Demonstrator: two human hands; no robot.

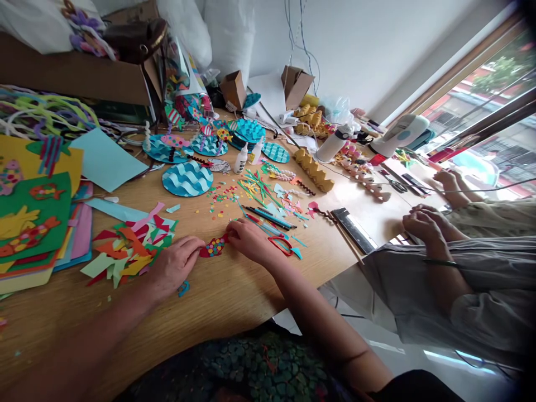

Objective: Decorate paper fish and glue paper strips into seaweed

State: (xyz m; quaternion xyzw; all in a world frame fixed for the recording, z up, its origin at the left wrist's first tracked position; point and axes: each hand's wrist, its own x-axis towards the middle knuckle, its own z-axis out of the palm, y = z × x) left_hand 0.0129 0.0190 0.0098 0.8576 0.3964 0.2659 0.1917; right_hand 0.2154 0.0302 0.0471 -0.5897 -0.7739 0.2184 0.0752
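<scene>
A small red paper fish (213, 247) with coloured dots lies on the wooden table between my hands. My left hand (178, 263) is closed, its thumb and fingertips at the fish's left end. At the opposite end, my right hand (247, 239) pinches the red tail, which the fingers partly cover. Beside my right wrist are red-handled scissors (280, 245), and several dark pens (270, 216) lie just beyond. Left of my left hand is a heap of coloured paper scraps (129, 245). A small blue curled piece (183, 288) sits near my left wrist.
Stacked coloured sheets (79, 223) lie at the left. Ahead are a round blue wavy-paper disc (187, 178), white glue bottles (240, 159), thin paper strips (255, 187) and a white flask (333, 143). A black ruler-like bar (354, 230) lies right, near other people's hands (427, 223).
</scene>
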